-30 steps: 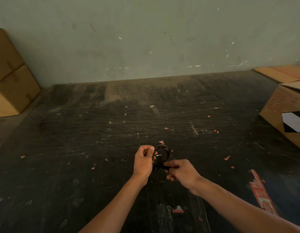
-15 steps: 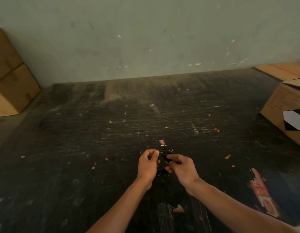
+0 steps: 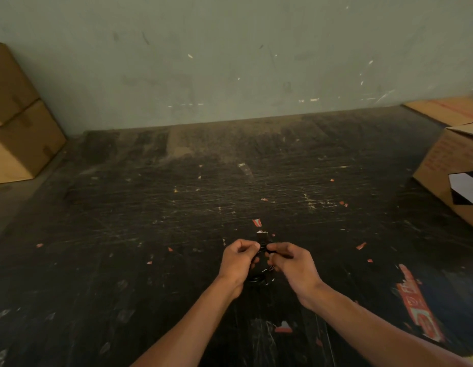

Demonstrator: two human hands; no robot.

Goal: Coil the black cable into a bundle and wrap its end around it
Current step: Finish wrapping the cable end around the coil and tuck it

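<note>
Both hands are up close together over the dark, scuffed table (image 3: 177, 207), w/ the black cable (image 3: 261, 276) caught between them. The left hand (image 3: 238, 260) is curled closed, thumb and forefinger pinching the top of the bundle; the right hand (image 3: 291, 263) is closed too, fingers pinched on a bit of cable right beside the left thumb — prob. the loose end, though it's too dark and small to be sure. The loops hang down between the two wrists, a compact dark ring w/ a few glints on it, held just above the table rather than lying on it, as far as I can tell. A small squarish piece w/ a pale tip, the plug (image 3: 262, 235), pokes up just beyond the knuckles; looks like the cable's connector. Judging by that, the coiling part is basically done: no slack trails off across the table, everything's gathered into the one bundle. What's left is the wrap — the end needs winding round the loops and tucking so it holds, and I can't tell how many turns, if any, are already on. Around them, nothing in the way: cardboard boxes (image 3: 18, 123) stacked at the far left, another cardboard box (image 3: 441, 165) at the right edge, red paper scraps (image 3: 256, 222) scattered about, and the grey-green wall (image 3: 230, 62) behind.
</note>
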